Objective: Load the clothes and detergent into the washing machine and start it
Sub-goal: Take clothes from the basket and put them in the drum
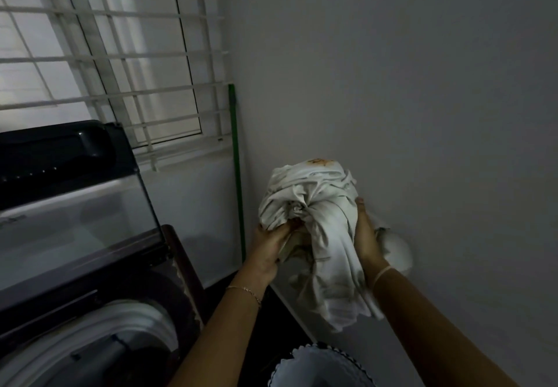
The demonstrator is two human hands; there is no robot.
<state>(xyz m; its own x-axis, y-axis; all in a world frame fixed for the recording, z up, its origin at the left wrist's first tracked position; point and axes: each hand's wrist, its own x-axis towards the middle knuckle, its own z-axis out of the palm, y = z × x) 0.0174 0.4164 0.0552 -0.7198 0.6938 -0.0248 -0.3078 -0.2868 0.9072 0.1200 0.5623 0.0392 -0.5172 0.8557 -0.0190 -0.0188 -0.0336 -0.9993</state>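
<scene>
A bundled white cloth (320,211) with an orange stain on top hangs in the air to the right of the washing machine. My left hand (268,250) grips its lower left side and my right hand (367,235) holds its right side. The top-loading washing machine (75,281) stands at the lower left with its glass lid (75,214) raised. Its white drum rim (120,320) is exposed. No detergent is in view.
A green pole (237,175) leans in the corner between the barred window (114,54) and the white wall (422,84). A pale basket with a scalloped rim (317,368) sits at the bottom, below the cloth. A dark wooden edge (184,265) runs beside the machine.
</scene>
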